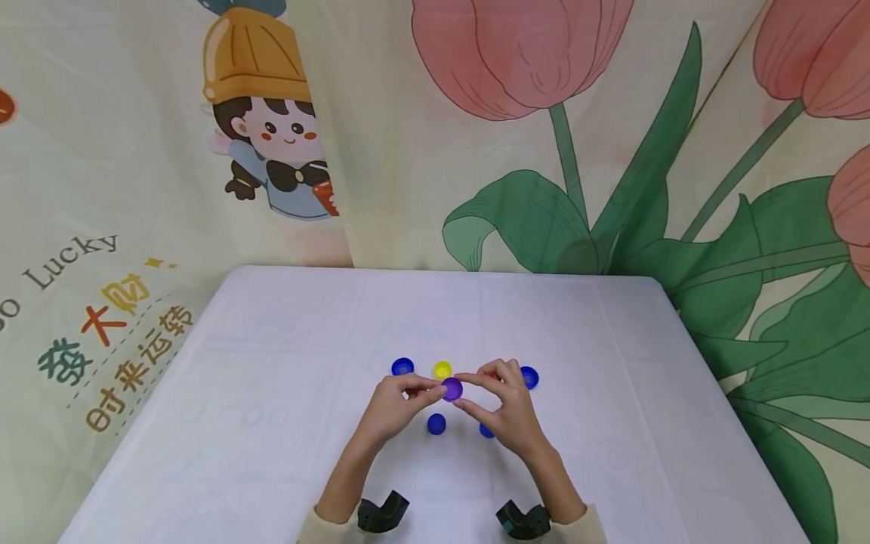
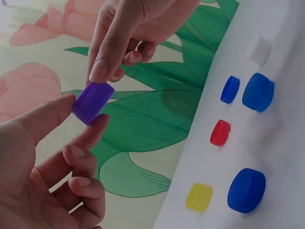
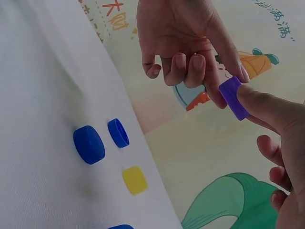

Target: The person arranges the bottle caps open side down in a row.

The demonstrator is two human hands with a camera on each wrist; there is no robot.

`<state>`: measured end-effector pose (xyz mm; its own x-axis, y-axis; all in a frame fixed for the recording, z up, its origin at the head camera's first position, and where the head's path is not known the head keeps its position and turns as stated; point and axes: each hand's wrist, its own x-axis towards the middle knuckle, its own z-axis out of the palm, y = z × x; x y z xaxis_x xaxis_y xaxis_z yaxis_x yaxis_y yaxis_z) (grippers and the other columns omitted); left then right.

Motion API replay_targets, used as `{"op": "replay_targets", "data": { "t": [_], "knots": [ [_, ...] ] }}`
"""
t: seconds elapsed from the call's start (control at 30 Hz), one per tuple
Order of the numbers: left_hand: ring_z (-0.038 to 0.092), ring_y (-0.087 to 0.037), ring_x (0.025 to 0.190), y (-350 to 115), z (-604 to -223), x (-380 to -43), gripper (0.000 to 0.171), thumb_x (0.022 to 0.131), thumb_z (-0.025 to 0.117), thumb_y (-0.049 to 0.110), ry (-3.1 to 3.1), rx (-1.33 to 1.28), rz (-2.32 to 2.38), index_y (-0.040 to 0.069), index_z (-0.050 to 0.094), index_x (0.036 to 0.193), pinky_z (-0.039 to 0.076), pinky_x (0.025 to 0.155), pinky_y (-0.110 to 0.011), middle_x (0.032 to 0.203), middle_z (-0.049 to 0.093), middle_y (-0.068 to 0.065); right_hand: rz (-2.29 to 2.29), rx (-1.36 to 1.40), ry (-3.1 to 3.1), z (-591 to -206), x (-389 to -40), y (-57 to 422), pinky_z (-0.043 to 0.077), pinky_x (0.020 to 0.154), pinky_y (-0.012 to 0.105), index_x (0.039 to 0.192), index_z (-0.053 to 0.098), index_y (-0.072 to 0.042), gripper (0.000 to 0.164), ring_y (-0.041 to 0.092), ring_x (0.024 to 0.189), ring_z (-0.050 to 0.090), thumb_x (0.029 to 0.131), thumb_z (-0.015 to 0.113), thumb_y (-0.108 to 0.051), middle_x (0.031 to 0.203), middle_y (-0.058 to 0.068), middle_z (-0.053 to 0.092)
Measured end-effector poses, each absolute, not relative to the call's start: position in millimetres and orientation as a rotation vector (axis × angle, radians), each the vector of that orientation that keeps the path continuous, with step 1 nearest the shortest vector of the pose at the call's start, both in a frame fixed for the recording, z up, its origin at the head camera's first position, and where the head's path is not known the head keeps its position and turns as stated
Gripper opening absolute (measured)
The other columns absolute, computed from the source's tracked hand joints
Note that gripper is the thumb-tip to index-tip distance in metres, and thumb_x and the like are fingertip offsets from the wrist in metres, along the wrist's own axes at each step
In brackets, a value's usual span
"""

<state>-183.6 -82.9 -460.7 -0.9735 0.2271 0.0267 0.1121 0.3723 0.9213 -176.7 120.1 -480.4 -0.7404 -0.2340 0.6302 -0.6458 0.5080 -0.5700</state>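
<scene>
Between my two hands, a purple bottle cap (image 1: 451,389) is held up off the white table. My left hand (image 1: 397,404) grips it from the left with thumb and finger. From the right, my right hand (image 1: 513,412) has its thumb and index finger at the cap's edge. Close up in the left wrist view, the purple cap (image 2: 94,102) has fingertips of both hands on it and its ribbed side shows. In the right wrist view the right thumb lies against the same cap (image 3: 233,98), and the left fingertips meet its other end.
Around the hands lie a yellow cap (image 1: 442,369) and blue caps (image 1: 402,366), one partly hidden by the right hand. A red cap (image 2: 220,133) and a white cap (image 2: 259,51) show in the left wrist view. A printed cloth (image 1: 387,151) hangs behind the table.
</scene>
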Motion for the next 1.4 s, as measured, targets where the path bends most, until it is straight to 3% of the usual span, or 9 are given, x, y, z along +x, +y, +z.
{"op": "replay_targets", "data": {
  "t": [0.37, 0.57, 0.77, 1.03, 1.23, 1.4],
  "knots": [
    [0.048, -0.016, 0.068, -80.1, -462.3, -183.9, 0.023, 0.078, 0.073, 0.034, 2.508, 0.298, 1.696, 0.013, 0.074, 0.087, 0.035, 0.055, -0.024, 0.069, 0.056, 0.002, 1.177, 0.688, -2.290, -486.4, -177.4, 122.8, 0.033, 0.066, 0.027, 0.103, 0.071, -0.018, 0.034, 0.012, 0.085, 0.039, 0.072, 0.080, -0.028, 0.091, -0.002, 0.054],
    [0.045, -0.020, 0.070, -82.5, -462.2, -183.9, 0.022, 0.076, 0.076, 0.031, 2.656, 0.560, 1.663, 0.018, 0.073, 0.093, 0.033, 0.058, -0.026, 0.065, 0.048, 0.007, 1.239, 0.595, -2.359, -487.9, -176.5, 123.9, 0.035, 0.067, 0.031, 0.102, 0.071, -0.019, 0.033, 0.009, 0.085, 0.039, 0.073, 0.078, -0.032, 0.089, -0.008, 0.054],
    [0.044, -0.011, 0.072, -83.8, -461.0, -185.3, 0.023, 0.074, 0.078, 0.028, 2.779, 0.845, 1.649, 0.021, 0.073, 0.096, 0.036, 0.062, -0.029, 0.068, 0.048, 0.015, 1.382, 0.550, -2.365, -486.4, -175.8, 124.4, 0.037, 0.069, 0.036, 0.096, 0.073, -0.021, 0.017, 0.010, 0.086, 0.040, 0.081, 0.072, -0.028, 0.086, -0.009, 0.054],
    [0.041, -0.010, 0.073, -82.6, -458.6, -183.9, 0.023, 0.073, 0.079, 0.022, 2.795, 1.049, 1.692, 0.019, 0.074, 0.095, 0.032, 0.060, -0.023, 0.072, 0.050, 0.011, 1.495, 0.564, -2.358, -484.2, -175.6, 123.6, 0.038, 0.069, 0.041, 0.095, 0.073, -0.019, 0.013, 0.014, 0.083, 0.043, 0.084, 0.068, -0.024, 0.085, -0.014, 0.055],
    [0.041, -0.009, 0.074, -83.2, -459.8, -184.4, 0.023, 0.073, 0.079, 0.023, 2.810, 1.052, 1.659, 0.020, 0.074, 0.095, 0.033, 0.059, -0.024, 0.073, 0.049, 0.014, 1.534, 0.562, -2.361, -482.7, -175.9, 121.7, 0.038, 0.070, 0.035, 0.093, 0.073, -0.019, 0.012, 0.013, 0.085, 0.043, 0.084, 0.068, -0.024, 0.084, -0.013, 0.056],
    [0.040, -0.008, 0.073, -84.6, -461.8, -185.7, 0.033, 0.071, 0.081, 0.024, 2.835, 1.037, 1.627, 0.017, 0.073, 0.102, 0.034, 0.059, -0.025, 0.073, 0.047, 0.014, 1.546, 0.536, -2.368, -482.4, -176.5, 119.4, 0.037, 0.070, 0.033, 0.094, 0.073, -0.018, 0.012, 0.021, 0.086, 0.045, 0.082, 0.071, -0.019, 0.085, -0.010, 0.057]
  ]
}}
